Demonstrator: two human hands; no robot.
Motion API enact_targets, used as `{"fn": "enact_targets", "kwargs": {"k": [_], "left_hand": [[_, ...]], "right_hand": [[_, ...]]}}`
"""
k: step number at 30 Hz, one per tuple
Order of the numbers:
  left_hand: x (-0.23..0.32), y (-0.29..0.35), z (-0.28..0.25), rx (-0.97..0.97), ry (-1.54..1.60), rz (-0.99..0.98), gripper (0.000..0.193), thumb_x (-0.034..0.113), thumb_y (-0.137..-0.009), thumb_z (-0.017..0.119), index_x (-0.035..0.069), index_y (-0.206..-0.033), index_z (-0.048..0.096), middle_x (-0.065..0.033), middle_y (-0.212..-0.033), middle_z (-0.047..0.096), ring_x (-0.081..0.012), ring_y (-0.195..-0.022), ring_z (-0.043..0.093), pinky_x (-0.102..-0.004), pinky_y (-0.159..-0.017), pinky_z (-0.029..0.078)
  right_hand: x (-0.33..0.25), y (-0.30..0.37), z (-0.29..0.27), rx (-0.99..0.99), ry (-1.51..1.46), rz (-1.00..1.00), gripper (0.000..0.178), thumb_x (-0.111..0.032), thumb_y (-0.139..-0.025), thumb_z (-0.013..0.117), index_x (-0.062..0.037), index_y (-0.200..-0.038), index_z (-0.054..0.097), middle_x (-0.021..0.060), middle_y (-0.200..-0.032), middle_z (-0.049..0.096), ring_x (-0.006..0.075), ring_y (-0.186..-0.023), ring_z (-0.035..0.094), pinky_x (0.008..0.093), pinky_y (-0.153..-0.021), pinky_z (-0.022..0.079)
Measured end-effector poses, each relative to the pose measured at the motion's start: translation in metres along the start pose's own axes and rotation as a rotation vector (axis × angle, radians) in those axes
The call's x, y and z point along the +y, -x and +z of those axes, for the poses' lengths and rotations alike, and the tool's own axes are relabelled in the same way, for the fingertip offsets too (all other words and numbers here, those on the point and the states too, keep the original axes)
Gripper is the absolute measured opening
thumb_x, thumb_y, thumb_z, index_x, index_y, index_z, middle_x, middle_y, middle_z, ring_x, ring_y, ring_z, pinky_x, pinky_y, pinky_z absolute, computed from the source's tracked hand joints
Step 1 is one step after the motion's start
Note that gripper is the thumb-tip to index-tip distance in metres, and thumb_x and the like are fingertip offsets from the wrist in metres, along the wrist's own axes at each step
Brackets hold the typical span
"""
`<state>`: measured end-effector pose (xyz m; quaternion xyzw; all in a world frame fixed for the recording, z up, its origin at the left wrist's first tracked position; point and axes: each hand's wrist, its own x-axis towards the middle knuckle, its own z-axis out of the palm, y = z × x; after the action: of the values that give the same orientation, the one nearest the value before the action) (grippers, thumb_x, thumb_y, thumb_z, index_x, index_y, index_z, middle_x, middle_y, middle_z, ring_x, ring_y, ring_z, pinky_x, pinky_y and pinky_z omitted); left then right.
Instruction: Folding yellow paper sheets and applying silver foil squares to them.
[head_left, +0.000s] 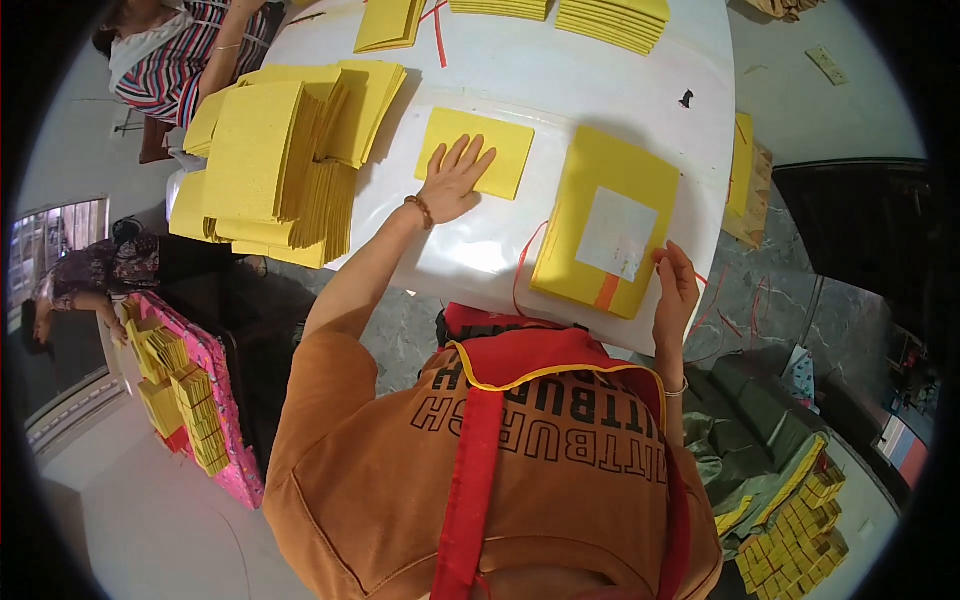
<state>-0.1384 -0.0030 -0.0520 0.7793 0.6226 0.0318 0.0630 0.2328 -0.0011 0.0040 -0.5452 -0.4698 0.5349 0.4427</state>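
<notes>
My left hand (455, 182) lies flat with its fingers spread on a folded yellow paper sheet (507, 150) on the white table. To its right rests a thicker yellow paper stack (615, 160), tilted a little, with a whitish rectangular sheet (617, 232) on top and an orange strip below that. At the stack's right edge is my right hand (677, 285), its fingers curled and close together. Whether anything is pinched in them I cannot make out. A thin red ribbon (522, 262) hangs at the stack's left side.
Tall piles of folded yellow paper (255, 150) crowd the table's left side; more bundles (612, 22) lie at the far edge. A small black object (686, 99) sits far right. One person in stripes (165, 60) is at far left. Yellow bundles (795, 540) stand low on the right.
</notes>
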Motion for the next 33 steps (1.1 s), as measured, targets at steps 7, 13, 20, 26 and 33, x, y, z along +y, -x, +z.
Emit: {"fn": "enact_targets", "kwargs": {"k": [7,13,20,26,33], "left_hand": [[0.012,0.001,0.021,0.147,0.028,-0.090,0.060,0.046,-0.090,0.043,0.016,-0.141,0.030,-0.0122,-0.147,0.024,-0.0311,-0.136,0.017,-0.0532,-0.107,0.010],[0.008,0.002,0.014,0.147,0.009,-0.021,0.059,0.044,-0.089,0.046,0.015,-0.139,0.032,-0.0129,-0.146,0.025,-0.0321,-0.134,0.021,-0.0531,-0.106,0.014],[0.013,0.001,-0.001,0.179,-0.007,-0.026,0.053,0.042,-0.089,0.045,0.014,-0.134,0.041,-0.0145,-0.144,0.027,-0.0320,-0.133,0.022,-0.0551,-0.104,0.013],[0.093,-0.001,-0.048,0.344,0.215,0.132,0.046,0.031,-0.083,0.059,0.010,-0.123,0.052,-0.0133,-0.134,0.041,-0.0312,-0.122,0.038,-0.0484,-0.097,0.026],[0.147,0.010,-0.052,0.040,0.218,0.512,0.052,0.027,-0.075,0.068,0.008,-0.121,0.052,-0.0106,-0.129,0.046,-0.0279,-0.111,0.044,-0.0380,-0.087,0.036]], "right_hand": [[-0.005,-0.003,-0.001,0.026,0.011,-0.039,0.027,-0.007,-0.092,0.049,0.0022,-0.117,0.054,0.0086,-0.102,0.061,0.0142,-0.098,0.055,0.0264,-0.089,0.041],[-0.004,0.000,-0.004,-0.003,0.030,-0.053,0.026,-0.007,-0.092,0.049,0.0027,-0.116,0.054,0.0087,-0.103,0.061,0.0148,-0.098,0.056,0.0266,-0.089,0.042],[-0.004,0.005,-0.004,0.000,0.035,-0.048,0.024,-0.008,-0.091,0.051,0.0014,-0.113,0.056,0.0083,-0.104,0.062,0.0140,-0.100,0.056,0.0268,-0.089,0.042],[-0.013,0.004,-0.003,-0.166,0.669,-0.541,0.024,-0.007,-0.082,0.058,-0.0075,-0.106,0.061,0.0072,-0.102,0.063,0.0215,-0.098,0.058,0.0330,-0.086,0.040],[0.006,-0.003,-0.004,-0.249,0.753,-0.562,0.019,-0.008,-0.080,0.061,-0.0092,-0.099,0.063,0.0061,-0.105,0.061,0.0243,-0.106,0.053,0.0367,-0.087,0.040]]}}
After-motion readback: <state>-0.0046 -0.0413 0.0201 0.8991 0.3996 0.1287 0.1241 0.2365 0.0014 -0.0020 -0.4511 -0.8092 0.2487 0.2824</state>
